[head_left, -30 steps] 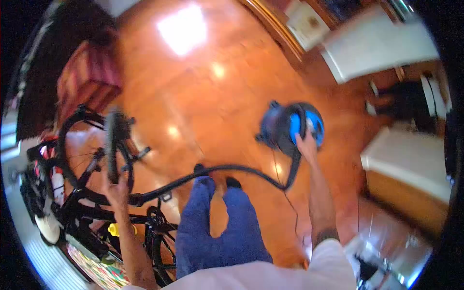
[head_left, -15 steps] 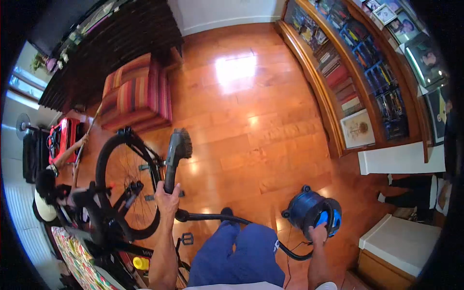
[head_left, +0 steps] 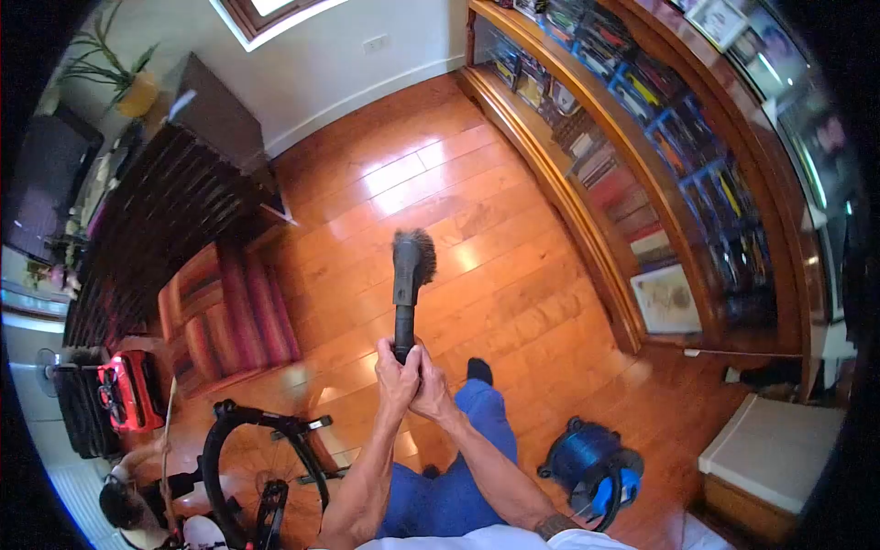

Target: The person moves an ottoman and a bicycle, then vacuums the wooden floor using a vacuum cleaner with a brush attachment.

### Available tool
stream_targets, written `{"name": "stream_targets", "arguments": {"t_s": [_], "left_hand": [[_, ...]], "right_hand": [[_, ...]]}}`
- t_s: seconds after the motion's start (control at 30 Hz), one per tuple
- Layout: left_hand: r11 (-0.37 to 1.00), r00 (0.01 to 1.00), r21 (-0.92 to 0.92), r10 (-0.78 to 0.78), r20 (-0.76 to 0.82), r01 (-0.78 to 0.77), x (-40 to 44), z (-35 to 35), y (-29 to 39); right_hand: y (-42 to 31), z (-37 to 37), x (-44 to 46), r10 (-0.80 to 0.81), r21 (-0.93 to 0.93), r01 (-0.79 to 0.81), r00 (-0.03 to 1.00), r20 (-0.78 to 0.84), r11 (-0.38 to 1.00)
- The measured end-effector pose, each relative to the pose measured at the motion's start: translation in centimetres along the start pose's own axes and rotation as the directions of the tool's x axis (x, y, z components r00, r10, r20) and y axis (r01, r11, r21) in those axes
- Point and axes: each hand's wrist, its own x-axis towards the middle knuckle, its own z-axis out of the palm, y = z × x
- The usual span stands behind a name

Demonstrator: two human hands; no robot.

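Observation:
My left hand [head_left: 398,378] is wrapped round the handle of a black vacuum brush nozzle [head_left: 406,275], which points away from me with its bristles to the right. Pressed against it, my right hand [head_left: 431,387] grips the same handle. The blue and black vacuum canister [head_left: 591,466] stands on the wooden floor [head_left: 495,302] to the right of my legs, with neither hand on it. My forearms hide most of the hose.
At the lower left stand a bicycle [head_left: 215,467] and another person [head_left: 137,490]. A striped ottoman [head_left: 229,321] and a red case [head_left: 136,390] are on the left. A glass-fronted cabinet [head_left: 587,165] lines the right, above a white-topped box [head_left: 770,449].
My right hand has let go of the canister and joined my left hand on the nozzle handle. The nozzle has moved toward the middle of the view, and the view has shifted forward.

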Motion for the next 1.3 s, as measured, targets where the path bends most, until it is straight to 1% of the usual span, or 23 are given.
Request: {"name": "stream_targets", "arguments": {"t_s": [0.1, 0.17, 0.23, 0.3, 0.33, 0.37, 0.4, 0.43, 0.5, 0.57, 0.6, 0.63, 0.7, 0.77, 0.83, 0.87, 0.93, 1.03, 1.07, 1.17, 1.2, 1.27, 1.3], "left_hand": [[0.995, 0.997, -0.067, -0.080, -0.011, 0.079, 7.3, 3.9, 0.9], [0.968, 0.967, -0.008, -0.252, 0.033, 0.252, 11.6, 4.9, 2.4], [0.962, 0.962, -0.002, -0.272, -0.007, 0.272, 15.4, 5.6, 2.7], [0.962, 0.962, 0.048, -0.272, 0.026, 0.270, 20.1, 7.4, 2.1], [0.978, 0.976, 0.074, -0.203, 0.084, 0.197, 22.5, 8.7, -0.6], [0.965, 0.940, 0.067, -0.262, 0.217, 0.253, 25.4, 9.8, -1.3], [0.990, 0.954, 0.045, -0.139, 0.266, 0.132, 28.9, 10.6, -2.2], [0.999, 0.947, 0.030, -0.038, 0.320, 0.030, 31.5, 11.0, -3.4], [0.988, 0.896, 0.147, -0.114, 0.430, 0.055, 38.5, 11.1, -4.4], [0.948, 0.928, 0.304, -0.024, 0.371, -0.097, 45.5, 11.5, -6.3], [0.908, 0.937, 0.395, -0.009, 0.348, -0.139, 47.9, 11.1, -7.0], [0.911, 0.939, 0.397, -0.033, 0.342, -0.112, 50.0, 10.8, -7.9], [0.909, 0.942, 0.414, -0.092, 0.323, -0.053, 54.5, 11.2, -9.9], [0.899, 0.921, 0.436, -0.131, 0.366, -0.045, 57.7, 12.7, -13.8], [0.887, 0.891, 0.459, -0.162, 0.424, -0.057, 59.7, 15.1, -16.8], [0.861, 0.884, 0.502, -0.173, 0.435, -0.079, 60.9, 16.6, -18.0], [0.816, 0.869, 0.573, -0.222, 0.442, -0.082, 63.8, 20.6, -18.9], [0.782, 0.861, 0.620, -0.271, 0.431, -0.065, 69.3, 27.4, -19.9], [0.756, 0.899, 0.641, -0.181, 0.398, -0.132, 72.1, 30.3, -21.7], [0.678, 0.934, 0.674, 0.051, 0.353, -0.292, 79.4, 36.5, -24.7], [0.681, 0.934, 0.671, 0.057, 0.352, -0.294, 81.8, 38.2, -24.8], [0.573, 0.915, 0.714, 0.267, 0.301, -0.402, 86.2, 41.5, -25.2], [0.573, 0.912, 0.710, 0.280, 0.299, -0.409, 87.9, 43.2, -25.8]], "right_hand": [[2.0, -1.8, 6.8, 0.000, -0.002, 0.000, 0.999, -0.043, 1.000], [2.5, -2.6, 10.6, -0.024, -0.032, 0.022, 0.997, -0.074, 0.999], [3.4, -2.3, 13.3, 0.155, 0.071, -0.151, 0.987, -0.043, 0.986], [3.2, -2.1, 16.2, 0.212, -0.012, -0.213, 0.975, -0.065, 0.977], [3.3, -1.7, 18.2, 0.150, -0.014, -0.156, 0.969, -0.195, 0.988], [4.1, -2.0, 21.9, 0.063, -0.030, -0.077, 0.943, -0.328, 0.997], [5.6, -3.1, 25.0, 0.015, -0.149, -0.087, 0.903, -0.430, 0.985], [7.5, -4.2, 27.1, -0.020, -0.253, -0.131, 0.855, -0.518, 0.958], [11.2, -6.9, 31.8, 0.081, -0.335, -0.335, 0.804, -0.589, 0.881], [11.4, -10.3, 37.5, 0.312, -0.133, -0.470, 0.745, -0.590, 0.872], [11.2, -11.9, 40.2, 0.233, -0.235, -0.446, 0.767, -0.598, 0.864], [11.4, -13.2, 42.2, 0.165, -0.330, -0.429, 0.783, -0.600, 0.841], [14.5, -16.0, 45.6, 0.134, -0.334, -0.376, 0.812, -0.568, 0.864], [16.9, -17.8, 48.0, 0.160, -0.360, -0.424, 0.802, -0.576, 0.831], [16.9, -18.5, 50.2, 0.315, -0.272, -0.541, 0.754, -0.577, 0.796], [19.6, -19.0, 50.6, 0.322, -0.265, -0.553, 0.742, -0.589, 0.790], [25.5, -20.2, 52.0, 0.097, -0.378, -0.395, 0.788, -0.608, 0.838], [30.7, -21.4, 54.7, 0.181, -0.357, -0.443, 0.798, -0.574, 0.823], [33.6, -22.0, 55.8, 0.106, -0.435, -0.385, 0.835, -0.541, 0.814], [35.8, -22.8, 59.2, 0.198, -0.390, -0.437, 0.831, -0.520, 0.811], [36.5, -23.5, 60.6, 0.191, -0.393, -0.433, 0.831, -0.522, 0.811], [38.1, -24.6, 63.5, 0.033, -0.506, -0.334, 0.858, -0.513, 0.795], [38.4, -25.2, 65.2, 0.022, -0.509, -0.329, 0.855, -0.519, 0.796]]}}
